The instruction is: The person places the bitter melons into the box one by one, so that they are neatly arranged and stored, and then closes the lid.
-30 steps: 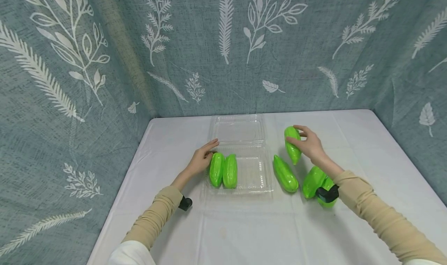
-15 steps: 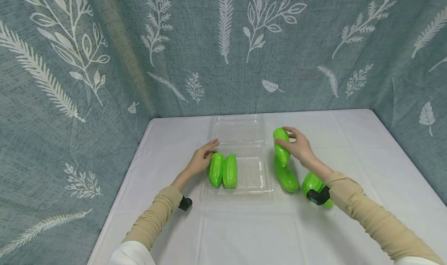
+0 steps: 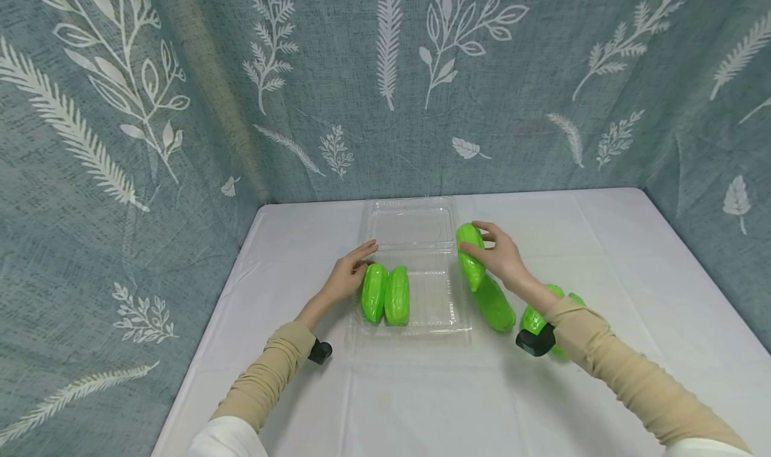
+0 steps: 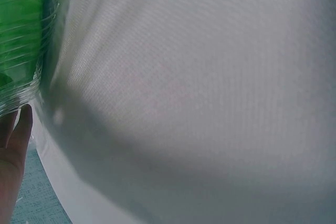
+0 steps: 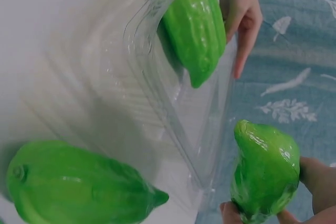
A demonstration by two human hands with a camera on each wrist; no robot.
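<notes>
My right hand [image 3: 501, 251] grips a shiny green bitter melon [image 3: 470, 259] above the right edge of a clear plastic clamshell box [image 3: 430, 303]. In the right wrist view the held bitter melon [image 5: 264, 166] has its pointed end up, fingers around its lower part. Inside the box's left half, two bitter melons [image 3: 396, 296] lie side by side. My left hand [image 3: 346, 274] rests at the box's left edge with fingers fairly straight. A fingertip [image 4: 25, 116] touches the box wall in the left wrist view. Another bitter melon [image 3: 496, 306] lies on the table right of the box, partly covered by the held one.
The box's lid [image 3: 411, 221] lies folded back behind it. More bitter melons [image 3: 535, 320] sit under my right forearm, partly hidden by it and the black wrist camera [image 3: 536, 340]. A white cloth covers the table [image 3: 421, 390]; a blue-green leaf-patterned curtain [image 3: 361, 75] surrounds it.
My right hand has moved left with the bitter melon, from right of the box to its right edge. My left hand and the two bitter melons in the box have stayed put.
</notes>
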